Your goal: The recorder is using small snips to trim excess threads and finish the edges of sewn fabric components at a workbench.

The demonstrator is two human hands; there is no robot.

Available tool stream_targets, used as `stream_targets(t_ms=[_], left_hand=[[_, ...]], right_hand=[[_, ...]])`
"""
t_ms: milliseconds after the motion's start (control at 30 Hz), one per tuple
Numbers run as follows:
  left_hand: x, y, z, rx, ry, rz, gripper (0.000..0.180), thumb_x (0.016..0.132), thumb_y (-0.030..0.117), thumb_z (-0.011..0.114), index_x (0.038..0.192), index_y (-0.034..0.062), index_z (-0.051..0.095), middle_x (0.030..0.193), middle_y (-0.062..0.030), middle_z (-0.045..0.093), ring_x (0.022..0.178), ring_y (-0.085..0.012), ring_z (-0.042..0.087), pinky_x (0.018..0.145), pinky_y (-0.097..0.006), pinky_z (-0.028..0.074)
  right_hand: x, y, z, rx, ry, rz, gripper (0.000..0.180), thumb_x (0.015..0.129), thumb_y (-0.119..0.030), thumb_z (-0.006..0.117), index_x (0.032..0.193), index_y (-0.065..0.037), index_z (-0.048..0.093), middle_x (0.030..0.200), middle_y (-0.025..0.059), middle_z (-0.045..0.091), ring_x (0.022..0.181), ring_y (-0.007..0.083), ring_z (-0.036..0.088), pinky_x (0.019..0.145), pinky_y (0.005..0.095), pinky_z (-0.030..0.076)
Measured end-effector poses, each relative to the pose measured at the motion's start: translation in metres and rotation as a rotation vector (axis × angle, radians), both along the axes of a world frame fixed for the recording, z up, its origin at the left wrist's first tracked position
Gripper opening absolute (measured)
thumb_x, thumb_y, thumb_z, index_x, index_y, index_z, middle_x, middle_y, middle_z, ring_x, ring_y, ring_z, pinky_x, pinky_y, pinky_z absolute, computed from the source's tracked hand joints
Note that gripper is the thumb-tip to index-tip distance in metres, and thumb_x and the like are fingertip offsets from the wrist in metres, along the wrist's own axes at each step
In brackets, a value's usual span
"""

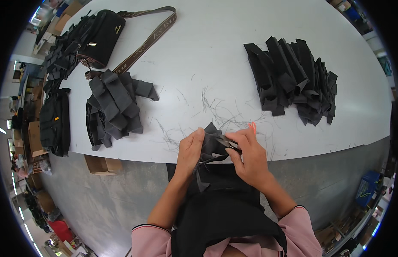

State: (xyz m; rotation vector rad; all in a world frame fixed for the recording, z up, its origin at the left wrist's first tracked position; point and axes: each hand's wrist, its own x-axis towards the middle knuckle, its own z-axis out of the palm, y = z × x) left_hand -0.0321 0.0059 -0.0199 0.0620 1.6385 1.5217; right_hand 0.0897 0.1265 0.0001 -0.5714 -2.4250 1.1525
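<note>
I am seeing the left hand (190, 150) gripping a black fabric piece (212, 143) at the table (216, 51) edge. The right hand (249, 156) is holding snips (231, 144) against it. Fabric piles (293, 79) are lying left and right; loose threads (216, 111) between.

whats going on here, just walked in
A person at a white table holds a black fabric piece in the left hand, while the right hand works small thread snips with an orange handle against it. Loose thread clippings litter the table. Stacks of similar black pieces lie to the left and right, with a black bag at the far left.
</note>
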Motion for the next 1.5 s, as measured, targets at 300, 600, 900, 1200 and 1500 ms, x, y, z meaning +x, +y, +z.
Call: stream_targets(t_ms=[300, 600, 900, 1200, 1500], left_hand=[[0.006, 0.000, 0.002, -0.006, 0.043, -0.054, 0.040, 0.098, 0.036, 0.044, 0.083, 0.0015, 0.059, 0.071, 0.0060, 0.052, 0.065, -0.0016, 0.042, 0.057, -0.019, 0.035], [0.006, -0.001, 0.006, -0.043, -0.009, -0.053, 0.041, 0.098, 0.035, 0.044, 0.080, 0.0018, 0.058, 0.070, 0.0061, 0.051, 0.064, -0.0021, 0.041, 0.056, -0.020, 0.034], [0.007, -0.005, 0.006, -0.066, 0.212, -0.120, 0.042, 0.099, 0.035, 0.042, 0.077, 0.0012, 0.056, 0.068, 0.0044, 0.049, 0.066, -0.0030, 0.040, 0.057, -0.021, 0.035], [-0.016, -0.018, 0.009, -0.030, -0.250, -0.329, 0.037, 0.096, 0.034, 0.047, 0.086, 0.0016, 0.061, 0.075, 0.0022, 0.058, 0.069, -0.0029, 0.051, 0.064, -0.018, 0.043], [-0.012, -0.021, 0.010, -0.014, -0.363, -0.316, 0.039, 0.094, 0.038, 0.050, 0.080, 0.0027, 0.060, 0.072, 0.0033, 0.055, 0.065, -0.0035, 0.046, 0.059, -0.020, 0.039]], right_hand=[[-0.001, 0.003, 0.005, 0.160, 0.069, 0.096, 0.034, 0.067, 0.003, 0.069, 0.099, -0.005, 0.063, 0.081, 0.0080, 0.056, 0.064, 0.0226, 0.056, 0.053, 0.0308, 0.044], [0.003, -0.002, -0.004, 0.153, 0.204, 0.002, 0.031, 0.067, -0.002, 0.069, 0.097, -0.005, 0.064, 0.071, 0.0043, 0.053, 0.056, 0.0201, 0.052, 0.047, 0.0301, 0.040], [0.003, -0.005, 0.006, 0.217, 0.095, 0.065, 0.030, 0.068, -0.002, 0.069, 0.097, -0.006, 0.064, 0.074, 0.0045, 0.053, 0.059, 0.0202, 0.053, 0.052, 0.0302, 0.042], [-0.005, 0.030, 0.019, -0.089, 0.061, 0.357, 0.025, 0.067, -0.002, 0.070, 0.091, -0.006, 0.065, 0.077, 0.0040, 0.052, 0.065, 0.0220, 0.054, 0.056, 0.0303, 0.043], [-0.022, 0.035, 0.033, 0.278, 0.073, 0.730, 0.020, 0.067, -0.006, 0.067, 0.086, -0.009, 0.061, 0.075, 0.0018, 0.052, 0.070, 0.0206, 0.053, 0.060, 0.0320, 0.042]])
